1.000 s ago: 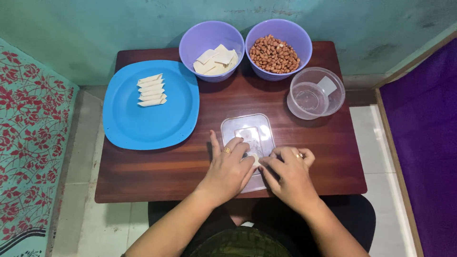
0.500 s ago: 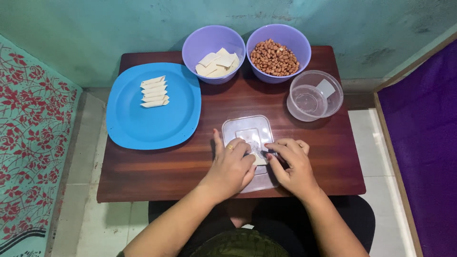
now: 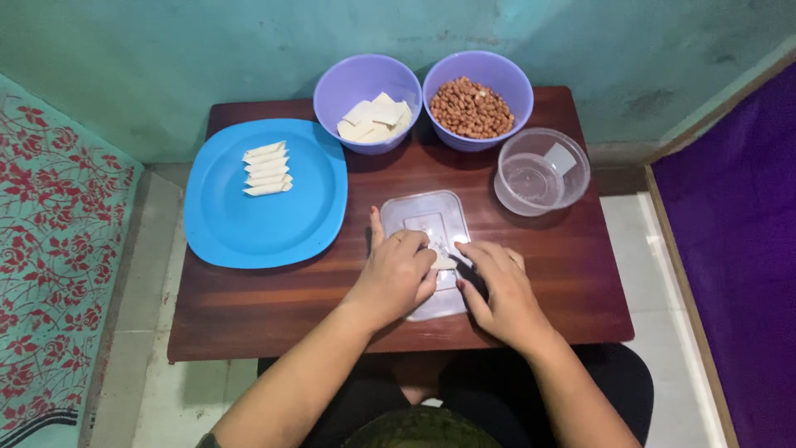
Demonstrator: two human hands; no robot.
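Between the two hands, a pale wrapper piece (image 3: 442, 262) is being pinched on a clear plastic lid (image 3: 427, 224).

Left hand (image 3: 396, 278) and right hand (image 3: 497, 290) both press fingertips on the small piece, grasping it over the lid at the desk (image 3: 274, 307) front. Beyond the left hand, five finished rolls (image 3: 266, 168) lie on the blue plate (image 3: 249, 232); ahead, a purple bowl of flat wrappers (image 3: 375, 121) and a bowl of peanuts (image 3: 470, 106) remain well stocked, so much seems left. A clear water bowl (image 3: 541, 170) sits beyond the right hand.
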